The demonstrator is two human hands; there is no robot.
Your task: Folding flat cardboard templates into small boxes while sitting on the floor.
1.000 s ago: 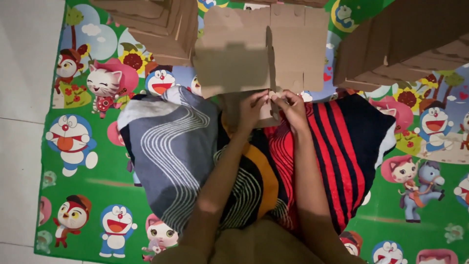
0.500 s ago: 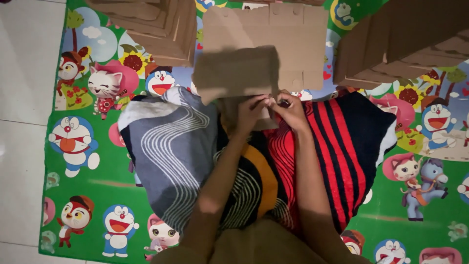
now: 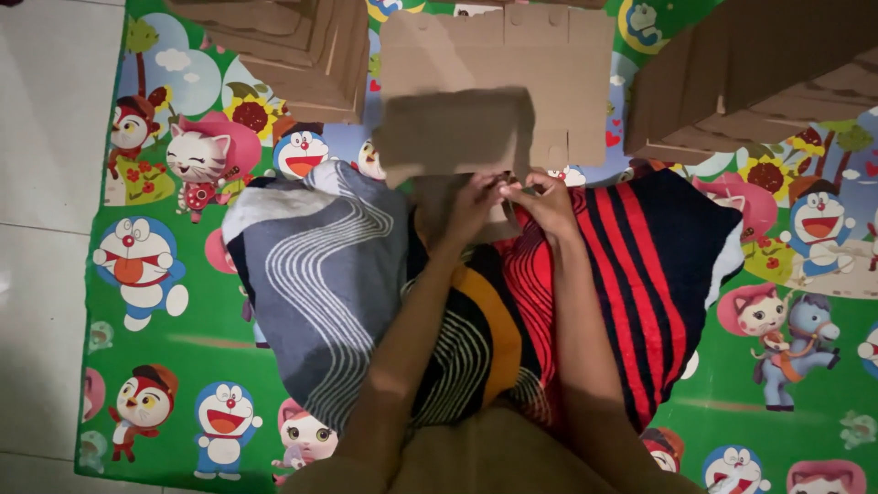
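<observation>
Compared with half a second ago, little is changed: the two hands are kept together at the near edge of the flat cardboard sheet (image 3: 498,87), and only a slight shift is seen. The left hand (image 3: 474,206) is drawn a little closer to the right hand (image 3: 549,203), and the lower flap of the cardboard is tipped slightly more toward the person, so that its shadowed face looks a bit larger. The rest of the scene is framed as before.

The cardboard sheet is seen as a plain brown die-cut blank, lying flat on the mat just beyond the knees. Its far part is lit and shows small notches along the top edge and a slit on the right side. Its near left part is folded up and appears darker. The near edge is pinched by both hands: the fingers of the left hand are curled closed on it, and the thumb and fingertips of the right hand are closed on the same edge, just beside the left hand. Exactly what part is gripped is hidden by the fingers.

The lap is covered by a patterned cloth (image 3: 329,274), grey with white curves on the left and red-striped on the right. A cartoon play mat (image 3: 155,274) is spread beneath. Stacks of folded cardboard (image 3: 293,41) are set at the upper left, and a further pile of cardboard (image 3: 750,73) at the upper right.
</observation>
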